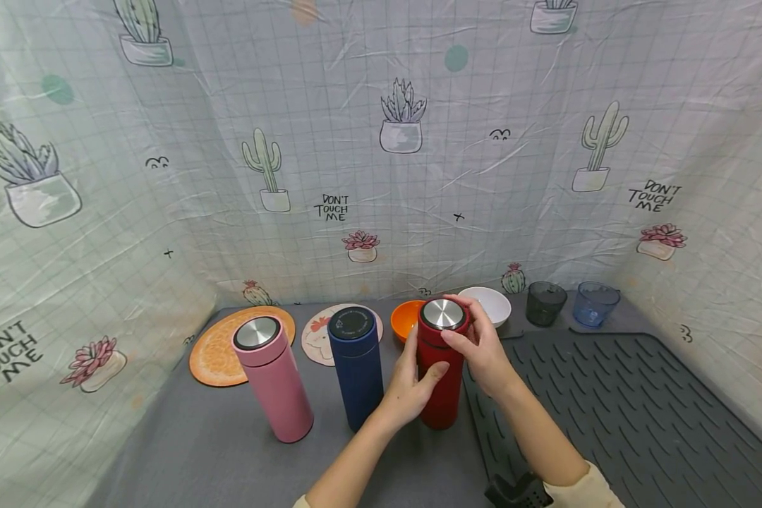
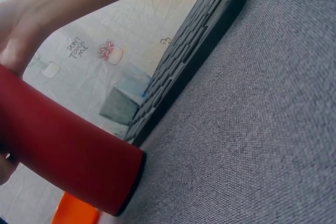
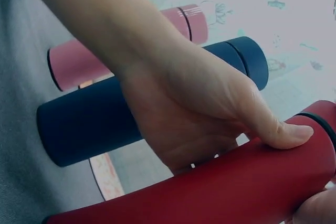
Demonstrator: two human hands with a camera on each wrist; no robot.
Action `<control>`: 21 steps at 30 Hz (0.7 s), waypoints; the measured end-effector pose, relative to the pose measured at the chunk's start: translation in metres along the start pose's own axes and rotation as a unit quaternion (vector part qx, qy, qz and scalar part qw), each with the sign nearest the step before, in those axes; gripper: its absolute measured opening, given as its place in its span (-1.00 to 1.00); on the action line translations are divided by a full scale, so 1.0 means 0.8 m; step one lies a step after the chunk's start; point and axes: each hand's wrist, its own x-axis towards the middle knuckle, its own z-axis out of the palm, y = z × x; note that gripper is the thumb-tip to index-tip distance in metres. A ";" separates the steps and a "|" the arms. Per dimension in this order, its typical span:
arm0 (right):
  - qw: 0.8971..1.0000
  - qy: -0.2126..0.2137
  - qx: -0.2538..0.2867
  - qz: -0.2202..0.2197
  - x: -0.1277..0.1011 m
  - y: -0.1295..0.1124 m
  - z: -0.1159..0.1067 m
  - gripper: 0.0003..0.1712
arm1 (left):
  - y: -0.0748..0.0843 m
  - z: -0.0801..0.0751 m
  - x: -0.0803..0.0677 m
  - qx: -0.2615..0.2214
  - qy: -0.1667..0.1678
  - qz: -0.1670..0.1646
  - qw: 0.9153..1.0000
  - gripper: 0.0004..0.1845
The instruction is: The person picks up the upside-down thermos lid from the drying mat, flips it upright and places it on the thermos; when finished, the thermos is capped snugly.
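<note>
Red flask (image 1: 443, 374): standing upright on the grey cloth (image 1: 216, 451), just beside the ribbed dark mat (image 1: 609, 409), right of the blue flask (image 1: 358, 367) and pink flask (image 1: 273, 377).

Left hand (image 1: 413, 388): wrapping the red body, thumb lying across the front.

Right hand (image 1: 479, 349): fingers curling round the steel-topped lid (image 1: 443, 315).

Handling, as I judge it: the lower hand should be bracing the body firmly against the cloth while the upper hand is turning the lid squarely, so the flask is not tipping toward the orange bowl (image 1: 406, 317) behind.

Views: the left wrist camera is showing the flask's base rim (image 2: 134, 182) meeting the cloth, hidden from the head camera; the right wrist camera is showing the left thumb (image 3: 278, 132) pressing just below the lid seam.
</note>
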 end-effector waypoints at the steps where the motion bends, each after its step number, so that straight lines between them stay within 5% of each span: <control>1: 1.000 0.010 -0.001 0.005 0.000 0.000 0.001 -0.41 | 0.000 0.000 0.000 -0.001 -0.001 -0.003 1.000 -0.25; 5: 1.000 0.022 -0.012 0.016 0.000 0.000 0.002 -0.42 | 0.000 0.000 0.000 -0.006 -0.002 -0.009 1.000 -0.24; 11: 0.999 -0.042 0.014 -0.005 0.002 0.001 -0.005 -0.39 | 0.001 0.000 0.000 -0.013 -0.004 -0.022 1.000 -0.21; 21: 1.000 -0.020 -0.010 0.014 0.003 0.004 -0.007 -0.37 | 0.001 -0.001 0.001 -0.009 -0.006 -0.014 1.000 -0.24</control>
